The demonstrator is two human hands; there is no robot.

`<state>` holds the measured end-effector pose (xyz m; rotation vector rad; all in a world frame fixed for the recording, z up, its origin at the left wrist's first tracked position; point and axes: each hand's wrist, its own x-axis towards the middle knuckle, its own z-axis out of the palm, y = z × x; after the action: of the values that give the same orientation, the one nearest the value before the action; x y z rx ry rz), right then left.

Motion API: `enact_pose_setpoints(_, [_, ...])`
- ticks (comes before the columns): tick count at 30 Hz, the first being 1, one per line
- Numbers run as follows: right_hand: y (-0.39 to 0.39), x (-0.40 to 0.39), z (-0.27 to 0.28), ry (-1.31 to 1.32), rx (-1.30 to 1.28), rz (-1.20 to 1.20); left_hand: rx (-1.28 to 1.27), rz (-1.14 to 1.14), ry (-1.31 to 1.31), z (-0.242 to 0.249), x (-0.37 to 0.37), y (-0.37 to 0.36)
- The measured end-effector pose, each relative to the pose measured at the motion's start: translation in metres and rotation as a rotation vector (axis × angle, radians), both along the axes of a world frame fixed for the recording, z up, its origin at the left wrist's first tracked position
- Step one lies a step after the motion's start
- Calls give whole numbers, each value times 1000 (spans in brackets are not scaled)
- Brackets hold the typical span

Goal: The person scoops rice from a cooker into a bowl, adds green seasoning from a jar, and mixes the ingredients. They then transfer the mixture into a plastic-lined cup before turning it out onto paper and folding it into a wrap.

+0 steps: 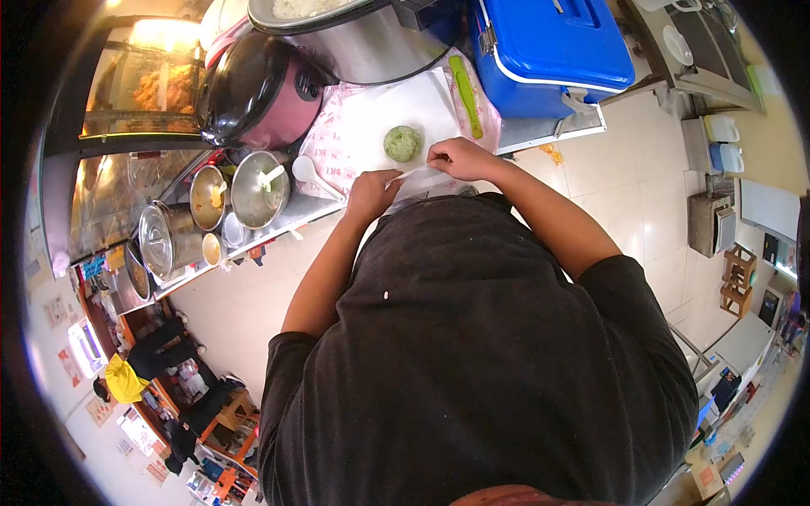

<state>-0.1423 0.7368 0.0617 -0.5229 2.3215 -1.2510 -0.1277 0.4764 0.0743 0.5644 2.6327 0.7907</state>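
A round mound of green rice (403,144) sits on a white sheet of wrapping paper (371,114), which lies over pink-printed paper on the counter. At the near edge of the wrapping paper, just below the mound, my left hand (371,194) is closed with its fingertips pinching the edge. A little to the right and higher, my right hand (458,158) pinches the same edge. A thin, pale fold of the edge shows between the two hands. Beside the sheet on the right lies a long green tool (466,97), flat on the printed paper.
A rice-filled steel pot (363,46) and a blue cooler box (557,63) stand at the back. To the left are a pink-and-black rice cooker (283,97), a white ladle (314,175), steel bowls (253,211), a lidded pot (158,240) and a lit glass food case (139,84).
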Motion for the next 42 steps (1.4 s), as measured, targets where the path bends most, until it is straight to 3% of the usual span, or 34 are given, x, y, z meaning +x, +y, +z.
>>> enact_pose_setpoints(7, [-11, -3, 2, 118, 109, -75, 140, 75, 33, 15, -5, 3])
enact_pose_setpoints(13, [-5, 1, 14, 173, 102, -137, 102, 85, -170, -11, -28, -24])
enact_pose_setpoints(16, [11, 7, 14, 188, 126, -185, 125, 214, -169, -8, -27, -29])
enact_pose_setpoints(19, [26, 13, 0, 67, 98, -338, 413, 185, -92, -14, -16, -34])
enact_pose_setpoints(22, [29, 21, -21, -17, -114, -485, 333, 128, -80, -21, -11, -48])
enact_pose_setpoints(23, [30, 21, -28, -21, -193, -528, 360, 202, -103, -24, -9, -50])
enact_pose_setpoints(26, [26, 25, -16, -60, -113, -576, 432, 373, -134, -29, -6, -55])
enact_pose_setpoints(29, [26, 26, -15, -169, 50, -541, 512, 400, -220, -47, -5, -59])
enact_pose_setpoints(32, [32, 33, -35, -89, -122, -535, 460, 310, -166, -37, -2, -65])
enact_pose_setpoints(35, [43, 44, -24, 32, 4, -439, 471, 282, -198, -14, 9, -70])
enact_pose_setpoints(36, [35, 47, -6, -8, -95, -482, 560, 277, -175, -20, 12, -70])
enact_pose_setpoints(39, [30, 41, -21, -85, -138, -567, 550, 451, -229, -32, 11, -65])
enact_pose_setpoints(42, [20, 20, -32, -5, 18, -577, 597, 688, -257, -63, 3, -57])
